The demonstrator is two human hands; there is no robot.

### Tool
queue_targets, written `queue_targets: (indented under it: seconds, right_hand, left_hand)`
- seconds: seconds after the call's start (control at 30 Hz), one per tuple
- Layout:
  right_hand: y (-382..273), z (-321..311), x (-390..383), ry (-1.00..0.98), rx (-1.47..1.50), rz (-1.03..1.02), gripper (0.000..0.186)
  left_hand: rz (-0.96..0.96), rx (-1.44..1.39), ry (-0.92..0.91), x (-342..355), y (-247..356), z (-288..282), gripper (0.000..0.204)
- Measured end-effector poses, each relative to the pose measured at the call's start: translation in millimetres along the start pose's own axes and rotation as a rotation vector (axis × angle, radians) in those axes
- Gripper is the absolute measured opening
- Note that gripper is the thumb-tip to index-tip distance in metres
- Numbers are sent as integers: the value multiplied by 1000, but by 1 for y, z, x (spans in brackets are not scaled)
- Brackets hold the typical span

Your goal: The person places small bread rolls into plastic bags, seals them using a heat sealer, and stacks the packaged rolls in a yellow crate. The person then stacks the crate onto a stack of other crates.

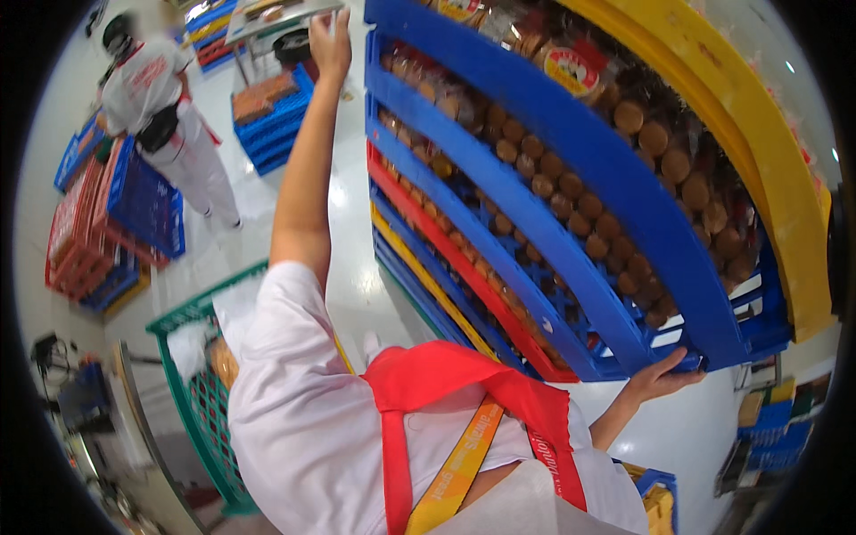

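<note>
A tall stack of plastic crates fills the right half of the head view. My right hand (664,376) is closed on the near lower corner of a blue crate (615,192), thumb on its rim. That crate and the others hold rows of round brown baked goods in clear packs (655,134). My left arm stretches forward along the stack's left side. At its end my left hand (331,46) is raised, fingers up and apart, beside the upper crates and seemingly not touching them. A yellow crate (713,80) tops the stack; a red crate (473,263) sits lower.
A green basket (192,415) with wrapped goods stands at my left. Farther off, a person in white (160,98) stands by stacked red and blue crates (134,201). Another blue crate stack (267,134) sits near a metal table (276,22). More blue crates (776,437) lie right.
</note>
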State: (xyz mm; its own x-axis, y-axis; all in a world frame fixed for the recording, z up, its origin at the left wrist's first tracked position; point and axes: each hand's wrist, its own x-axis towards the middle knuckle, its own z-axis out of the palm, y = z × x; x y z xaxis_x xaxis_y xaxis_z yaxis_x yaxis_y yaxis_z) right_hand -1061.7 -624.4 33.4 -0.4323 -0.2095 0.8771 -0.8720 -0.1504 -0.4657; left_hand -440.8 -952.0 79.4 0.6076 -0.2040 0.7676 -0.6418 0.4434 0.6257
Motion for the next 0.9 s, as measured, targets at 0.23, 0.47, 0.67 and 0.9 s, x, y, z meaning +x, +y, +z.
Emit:
queue_targets:
  seconds: [0.23, 0.47, 0.67, 0.9]
  right_hand:
    - [8, 10, -15, 211, -175, 102, 44]
    - [-4, 17, -13, 296, -185, 196, 51]
    - [43, -3, -19, 409, -121, 374, 46]
    - [14, 27, -24, 454, -336, 385, 45]
  left_hand:
    - [-350, -159, -188, -127, -56, 41, 50]
    - [-413, -321, -75, -135, -50, 47, 62]
    - [-295, -364, -76, -124, -50, 50, 70]
    - [-298, -406, -133, -112, -62, 62, 66]
